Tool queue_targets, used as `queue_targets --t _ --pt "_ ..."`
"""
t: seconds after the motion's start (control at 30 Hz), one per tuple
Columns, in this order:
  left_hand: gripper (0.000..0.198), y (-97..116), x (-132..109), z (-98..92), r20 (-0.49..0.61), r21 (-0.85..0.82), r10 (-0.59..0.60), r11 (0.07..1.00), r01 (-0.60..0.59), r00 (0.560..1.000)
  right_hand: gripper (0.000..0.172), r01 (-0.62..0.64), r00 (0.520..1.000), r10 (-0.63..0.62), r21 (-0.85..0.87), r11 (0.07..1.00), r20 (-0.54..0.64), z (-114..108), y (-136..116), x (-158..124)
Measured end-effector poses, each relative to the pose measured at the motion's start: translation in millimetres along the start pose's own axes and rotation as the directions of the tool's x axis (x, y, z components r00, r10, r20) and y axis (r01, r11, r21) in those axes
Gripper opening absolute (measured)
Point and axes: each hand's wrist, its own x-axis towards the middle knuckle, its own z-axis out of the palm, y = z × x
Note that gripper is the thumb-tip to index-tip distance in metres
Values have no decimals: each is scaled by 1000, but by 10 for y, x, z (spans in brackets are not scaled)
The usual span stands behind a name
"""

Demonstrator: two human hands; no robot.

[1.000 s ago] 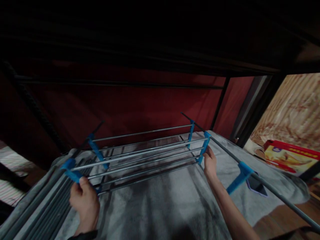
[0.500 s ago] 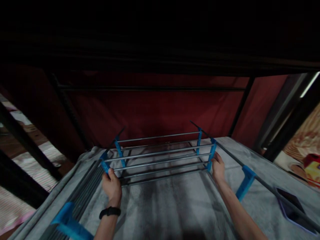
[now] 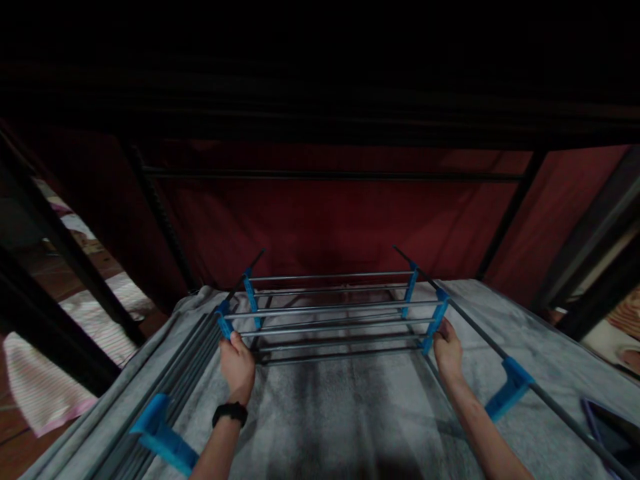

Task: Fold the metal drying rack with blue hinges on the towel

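A rack of thin grey metal tubes (image 3: 340,309) with blue plastic brackets lies across a grey blanket (image 3: 330,413). My left hand (image 3: 237,363), a black band on its wrist, grips the near left blue bracket (image 3: 225,320), thumb up against it. On the other side, my right hand (image 3: 449,350) is closed around the lower part of the near right blue bracket (image 3: 436,322); some of its fingers are hidden behind it. Closer to me, a loose-ended blue bracket (image 3: 163,433) sits at the left and another blue bracket (image 3: 509,390) hangs on the right side tube.
Several spare grey tubes (image 3: 183,380) lie along the left of the blanket. A phone (image 3: 613,433) rests at the right edge. Dark bed-frame posts (image 3: 55,320) stand at both sides, with a dark overhang above and a red cloth (image 3: 330,227) behind.
The view has turned slightly left, so everything sits further right in the picture. Both hands keep their hold on the rack's near brackets.
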Motion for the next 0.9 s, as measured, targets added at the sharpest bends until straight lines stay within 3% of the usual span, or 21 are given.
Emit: queue_targets --t 0.27,0.67,0.77,0.83,0.9 --pt "28 -5 46 36 28 -12 -32 999 33 999 65 -2 1000 2 28 1000 14 1 -249 -58" --pt "38 -41 55 63 69 -27 64 998 -63 996 62 -144 987 141 32 989 75 3 -193 -43" --pt "34 -70 97 54 96 -55 85 995 -80 992 66 -204 974 202 15 979 101 -26 -218 -413" --pt "34 -95 89 31 100 -67 93 994 -87 991 67 -212 967 209 4 977 149 -89 -255 -875" --pt "34 -130 37 -8 102 -74 112 992 -104 989 63 -182 945 171 14 983 280 -194 -301 -1472"
